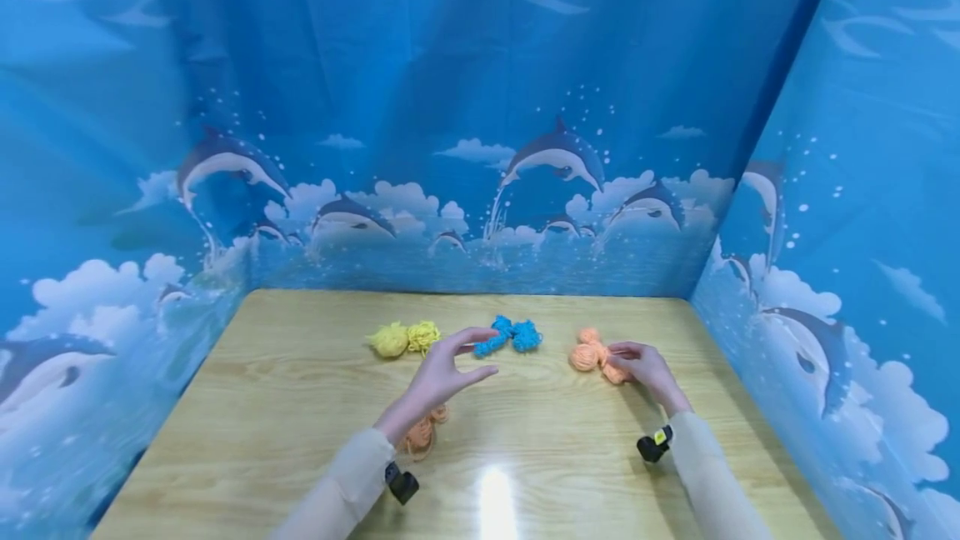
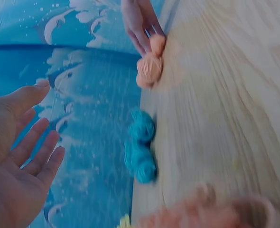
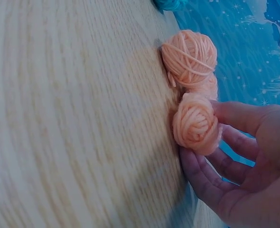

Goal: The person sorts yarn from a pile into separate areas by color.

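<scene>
My right hand (image 1: 647, 369) holds one ball of a peach yarn cluster (image 1: 585, 357) at the right of the table. In the right wrist view its thumb and fingers curl about the nearest yarn ball (image 3: 197, 123), while another peach ball (image 3: 190, 57) lies just beyond. My left hand (image 1: 442, 373) hovers over the middle of the table, thumb and fingers spread with nothing between them. Past its fingertips lie blue yarn balls (image 1: 527, 337). Behind the hand, to the left, is yellow yarn (image 1: 390, 341). More peach yarn (image 1: 420, 435) lies partly hidden under the left forearm.
A pale wooden table (image 1: 300, 407) carries the yarn. Blue dolphin-printed curtains (image 1: 450, 107) stand along its back edge and sides. A small black camera sits on each wrist, and light glares on the table's near middle.
</scene>
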`<state>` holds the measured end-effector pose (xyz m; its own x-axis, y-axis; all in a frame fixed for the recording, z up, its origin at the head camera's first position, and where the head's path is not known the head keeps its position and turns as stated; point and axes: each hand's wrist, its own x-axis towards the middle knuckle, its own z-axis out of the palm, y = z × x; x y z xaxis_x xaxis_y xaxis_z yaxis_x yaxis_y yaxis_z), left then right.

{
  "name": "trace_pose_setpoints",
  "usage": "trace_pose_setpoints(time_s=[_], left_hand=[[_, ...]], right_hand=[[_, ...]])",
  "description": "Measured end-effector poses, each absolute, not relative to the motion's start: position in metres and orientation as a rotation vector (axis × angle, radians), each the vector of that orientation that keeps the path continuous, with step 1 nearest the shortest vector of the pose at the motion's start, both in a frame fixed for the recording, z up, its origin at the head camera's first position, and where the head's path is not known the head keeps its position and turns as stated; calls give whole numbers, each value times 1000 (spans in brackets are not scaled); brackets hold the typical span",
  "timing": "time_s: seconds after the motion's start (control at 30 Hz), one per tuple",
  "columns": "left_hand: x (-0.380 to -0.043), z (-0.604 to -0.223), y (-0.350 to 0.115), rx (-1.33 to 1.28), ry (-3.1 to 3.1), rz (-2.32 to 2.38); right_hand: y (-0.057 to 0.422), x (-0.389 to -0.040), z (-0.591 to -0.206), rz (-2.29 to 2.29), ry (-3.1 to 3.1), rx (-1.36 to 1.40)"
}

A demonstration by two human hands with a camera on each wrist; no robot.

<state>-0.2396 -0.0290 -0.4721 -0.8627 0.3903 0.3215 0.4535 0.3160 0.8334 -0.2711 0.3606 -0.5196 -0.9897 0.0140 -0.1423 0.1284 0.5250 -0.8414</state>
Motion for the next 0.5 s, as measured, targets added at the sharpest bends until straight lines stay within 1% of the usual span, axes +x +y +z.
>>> trace_pose_setpoints(time_s=[0.2, 0.5], left_hand=[[-231, -480, -60, -694, -2537, -1629], [-217, -495, -93, -628, -2533, -1653]], right_hand=[[361, -272, -520, -1495, 2619, 126], [362, -274, -520, -1500, 2592, 139]])
